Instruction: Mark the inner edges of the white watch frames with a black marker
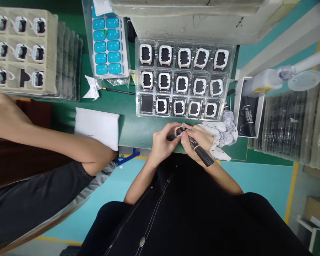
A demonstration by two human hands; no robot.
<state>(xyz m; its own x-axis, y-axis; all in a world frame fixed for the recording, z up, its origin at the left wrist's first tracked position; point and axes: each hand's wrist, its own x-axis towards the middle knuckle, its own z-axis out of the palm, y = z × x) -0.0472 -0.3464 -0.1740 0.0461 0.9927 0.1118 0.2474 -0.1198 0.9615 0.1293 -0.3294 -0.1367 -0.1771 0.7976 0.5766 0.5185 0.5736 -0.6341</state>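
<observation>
My left hand [163,140] pinches a small white watch-case frame [178,131] at the table's front edge. In my right hand [193,138] is a black marker pen [201,152], its tip end against the frame and its thick black end pointing down to the right. The exact contact of the tip is hidden by my fingers. Beyond my hands lies a clear plastic tray [186,96] holding several similar white frames in rows; its near-left compartment has no frame in it. Crumpled white cloth or paper [224,129] lies against my right hand.
At the left a co-worker's arm [56,140] reaches toward a beige tray [49,53] on stacked clear trays. A folded white cloth [96,126] and blue sticker sheets [113,46] lie nearby. Right stand a white box [239,106] with markers, a bottle [264,82] and stacked trays [290,124].
</observation>
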